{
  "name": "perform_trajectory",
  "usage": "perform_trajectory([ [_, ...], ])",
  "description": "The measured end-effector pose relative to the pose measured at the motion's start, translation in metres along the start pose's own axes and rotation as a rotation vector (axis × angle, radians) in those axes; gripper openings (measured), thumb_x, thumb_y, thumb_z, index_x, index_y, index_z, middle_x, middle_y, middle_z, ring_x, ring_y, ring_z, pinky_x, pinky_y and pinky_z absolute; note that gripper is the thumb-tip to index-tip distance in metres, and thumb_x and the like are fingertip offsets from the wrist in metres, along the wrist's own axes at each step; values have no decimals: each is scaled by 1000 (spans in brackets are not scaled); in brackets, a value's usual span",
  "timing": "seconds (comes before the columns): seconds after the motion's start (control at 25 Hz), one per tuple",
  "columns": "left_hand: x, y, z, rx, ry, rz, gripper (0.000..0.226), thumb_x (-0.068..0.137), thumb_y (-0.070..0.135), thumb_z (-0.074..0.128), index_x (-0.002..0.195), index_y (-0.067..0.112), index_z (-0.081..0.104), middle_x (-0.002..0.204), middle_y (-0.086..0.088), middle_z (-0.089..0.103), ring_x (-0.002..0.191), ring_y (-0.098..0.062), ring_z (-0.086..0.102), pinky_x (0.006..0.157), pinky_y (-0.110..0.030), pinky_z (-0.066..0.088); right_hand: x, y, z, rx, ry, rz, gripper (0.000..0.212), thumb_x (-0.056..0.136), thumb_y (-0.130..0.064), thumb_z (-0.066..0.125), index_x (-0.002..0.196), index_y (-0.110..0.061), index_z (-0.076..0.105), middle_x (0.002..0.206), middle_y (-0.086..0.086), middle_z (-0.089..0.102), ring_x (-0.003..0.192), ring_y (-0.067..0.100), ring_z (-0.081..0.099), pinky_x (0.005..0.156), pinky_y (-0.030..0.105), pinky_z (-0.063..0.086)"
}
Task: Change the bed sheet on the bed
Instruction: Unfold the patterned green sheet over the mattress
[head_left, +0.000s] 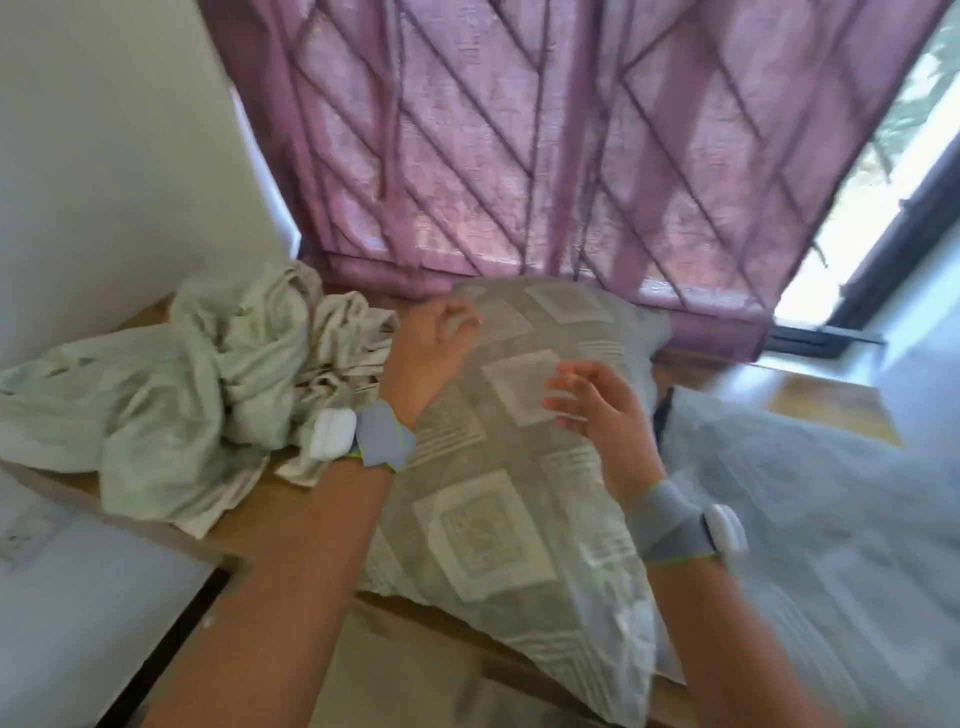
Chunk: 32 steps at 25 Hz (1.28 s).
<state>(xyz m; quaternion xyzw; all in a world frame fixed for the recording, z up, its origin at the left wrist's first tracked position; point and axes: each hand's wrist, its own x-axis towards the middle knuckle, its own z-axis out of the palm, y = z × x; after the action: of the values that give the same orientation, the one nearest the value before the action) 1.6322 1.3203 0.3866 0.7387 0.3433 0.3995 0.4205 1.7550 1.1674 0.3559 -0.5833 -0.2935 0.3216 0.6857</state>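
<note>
Over the patterned pillow (519, 467) I see my left hand (431, 348) reaching forward, its fingers (460, 317) blurred, so I cannot tell their state. My right hand (597, 405) hovers with spread, relaxed fingers, holding nothing. Left of the pillow, a crumpled bed sheet (182, 379) lies on the wooden desk (249, 530). Motion blur smears the bed (805, 519) at right.

Bright daylight enters through the window (878, 171) at 2 o'clock, glowing through the curtain (519, 145). Motion blur smears everything; wide-angle edges bend.
</note>
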Motion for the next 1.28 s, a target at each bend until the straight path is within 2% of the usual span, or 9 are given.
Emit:
perform_trajectory([
  [0.16, -37, 29, 97, -94, -412, -82, 15, 89, 18, 64, 104, 16, 65, 89, 7, 64, 56, 16, 52, 58, -6, 38, -34, 4, -119, -421, 163, -89, 11, 93, -9, 56, 93, -16, 65, 87, 3, 69, 79, 21, 66, 67, 19, 47],
  [0.28, -82, 42, 175, 2, -635, -116, 34, 81, 43, 67, 107, 21, 65, 95, 4, 64, 56, 8, 51, 59, -10, 40, -72, 22, -218, -956, 208, 52, 18, 87, -26, 66, 103, -20, 66, 102, 2, 64, 103, 25, 62, 79, 20, 44],
  [0.44, -133, 44, 235, 260, -919, -130, 77, 62, 68, 72, 126, 32, 50, 136, -2, 49, 114, -16, 52, 106, -38, 40, -119, 45, -283, -1339, 17, 308, 60, 76, -64, 61, 130, -45, 44, 151, -5, 27, 143, 19, 19, 112, 53, 20],
  [0.56, -184, 30, 258, 738, -1195, 95, 114, 56, 76, 69, 146, 47, 5, 160, -3, -12, 147, -28, -12, 113, -64, -4, -134, 46, -300, -1348, 110, 398, 85, 67, -80, 54, 140, -49, 25, 160, 0, 2, 147, 27, -2, 112, 61, 4],
  [0.64, -218, 24, 266, 956, -1131, 271, 136, 50, 74, 73, 143, 46, -22, 152, -8, -36, 138, -32, -34, 104, -71, -15, -142, 46, -310, -1229, 247, 482, 98, 60, -83, 57, 142, -46, 19, 159, 5, -4, 146, 33, -3, 109, 66, 7],
  [0.72, -230, 21, 269, 1027, -1029, 339, 136, 52, 73, 73, 142, 45, -25, 152, -12, -34, 140, -34, -30, 105, -72, -10, -144, 43, -317, -1097, 321, 536, 109, 57, -80, 63, 144, -40, 13, 157, 12, 2, 143, 38, 10, 109, 63, 18],
  [0.88, -226, 30, 262, 990, -947, 392, 98, 73, 68, 61, 147, 47, 1, 161, -10, 2, 147, -33, 6, 113, -60, 16, -134, 32, -332, -930, 328, 536, 121, 60, -62, 78, 148, -21, 4, 145, 23, 35, 130, 41, 39, 107, 48, 34],
  [1.04, -213, 49, 250, 627, -654, 291, 53, 76, 46, 64, 127, 43, 53, 126, 7, 63, 115, -20, 59, 90, -32, 50, -127, 6, -327, -499, 347, 403, 82, 62, -44, 83, 126, -16, 40, 129, 9, 55, 115, 30, 54, 100, 44, 45],
  [1.28, -210, 71, 211, 286, -434, 212, 51, 77, 13, 65, 119, 42, 60, 117, 12, 66, 112, -9, 60, 98, -32, 49, -128, -64, -265, -526, 121, 37, 63, 77, -30, 73, 132, -25, 42, 121, -2, 58, 112, 20, 55, 97, 36, 47],
])
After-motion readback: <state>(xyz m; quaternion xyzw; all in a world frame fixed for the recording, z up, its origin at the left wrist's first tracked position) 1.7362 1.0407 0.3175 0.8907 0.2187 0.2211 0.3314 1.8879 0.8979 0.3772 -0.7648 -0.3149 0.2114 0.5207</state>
